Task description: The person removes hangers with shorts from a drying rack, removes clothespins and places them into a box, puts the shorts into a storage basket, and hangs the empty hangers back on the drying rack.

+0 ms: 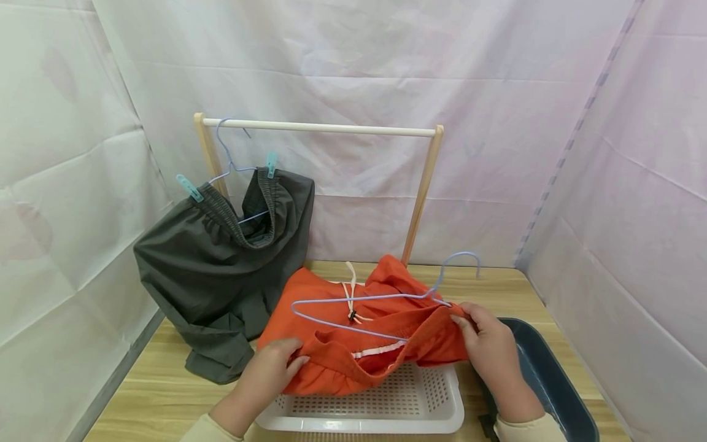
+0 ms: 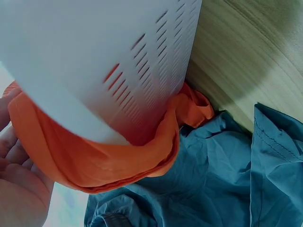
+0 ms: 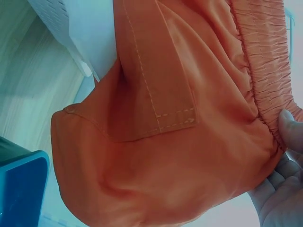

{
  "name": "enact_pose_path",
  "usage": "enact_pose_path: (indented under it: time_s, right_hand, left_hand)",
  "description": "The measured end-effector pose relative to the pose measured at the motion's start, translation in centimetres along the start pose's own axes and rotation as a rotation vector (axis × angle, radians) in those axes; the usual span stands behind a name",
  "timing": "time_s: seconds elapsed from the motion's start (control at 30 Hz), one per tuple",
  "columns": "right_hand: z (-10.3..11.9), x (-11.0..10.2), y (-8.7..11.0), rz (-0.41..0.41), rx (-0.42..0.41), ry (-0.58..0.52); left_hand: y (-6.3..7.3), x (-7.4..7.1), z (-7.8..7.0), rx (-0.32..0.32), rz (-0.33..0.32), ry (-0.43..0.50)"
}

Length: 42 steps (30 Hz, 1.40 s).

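Observation:
Orange shorts (image 1: pixel 331 362) with a pale drawstring lie over a white perforated basket (image 1: pixel 409 425). A lilac wire hanger (image 1: pixel 353 299) rests across them, its lower right end inside the waistband and its hook pointing up to the right. At the waistband's right side, my right hand (image 1: pixel 491 344) pinches the fabric between thumb and fingers; the right wrist view shows the thumb on the gathered elastic (image 3: pixel 267 71). My left hand (image 1: pixel 270 371) holds the waistband's left side, thumb on top of the cloth. In the left wrist view an orange leg hangs beside the basket wall.
Dark grey-green shorts (image 1: pixel 221 258) hang by two teal clips (image 1: pixel 189 188) from another lilac hanger on the left of a white-barred wooden rack (image 1: pixel 331 127). A dark blue tub (image 1: pixel 552 380) stands right of the basket. White cloth walls surround the wooden table.

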State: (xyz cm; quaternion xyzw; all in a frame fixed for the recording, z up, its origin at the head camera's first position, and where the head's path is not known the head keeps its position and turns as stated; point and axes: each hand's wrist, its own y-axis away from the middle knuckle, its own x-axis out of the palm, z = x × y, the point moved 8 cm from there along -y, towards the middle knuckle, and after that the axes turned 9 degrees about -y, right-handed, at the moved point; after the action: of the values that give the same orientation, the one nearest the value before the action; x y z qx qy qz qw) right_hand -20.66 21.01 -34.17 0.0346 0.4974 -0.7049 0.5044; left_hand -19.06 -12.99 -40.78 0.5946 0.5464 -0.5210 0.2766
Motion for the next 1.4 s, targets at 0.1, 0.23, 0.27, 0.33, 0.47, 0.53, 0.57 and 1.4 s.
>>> enact_pose_path:
  time_s: [0.1, 0.23, 0.27, 0.33, 0.47, 0.53, 0.57, 1.4]
  right_hand:
    - [0.1, 0.3, 0.0, 0.016, 0.003, 0.004]
    - [0.3, 0.4, 0.1, 0.024, -0.001, 0.007]
    - [0.4, 0.4, 0.1, 0.023, -0.006, 0.008]
    - [0.6, 0.5, 0.1, 0.024, -0.012, 0.008]
    - [0.9, 0.8, 0.1, 0.045, -0.001, 0.012]
    - [0.9, 1.0, 0.2, 0.062, 0.009, 0.013]
    - [0.9, 1.2, 0.2, 0.073, 0.016, 0.015]
    - [1.6, 2.6, 0.7, 0.14, -0.035, 0.035]
  left_hand:
    - [0.1, 0.4, -0.1, 0.017, 0.011, -0.006]
    - [0.2, 0.6, -0.3, 0.053, 0.009, -0.006]
    - [0.3, 0.7, -0.4, 0.062, 0.01, -0.006]
    - [0.4, 0.8, -0.6, 0.083, 0.012, -0.009]
    - [0.6, 1.2, -1.0, 0.118, 0.01, -0.026]
    - [0.7, 1.4, -1.1, 0.132, 0.008, -0.026]
    - [0.8, 1.4, -1.2, 0.136, 0.011, -0.026]
    - [1.3, 2.1, -2.0, 0.141, 0.068, -0.166]
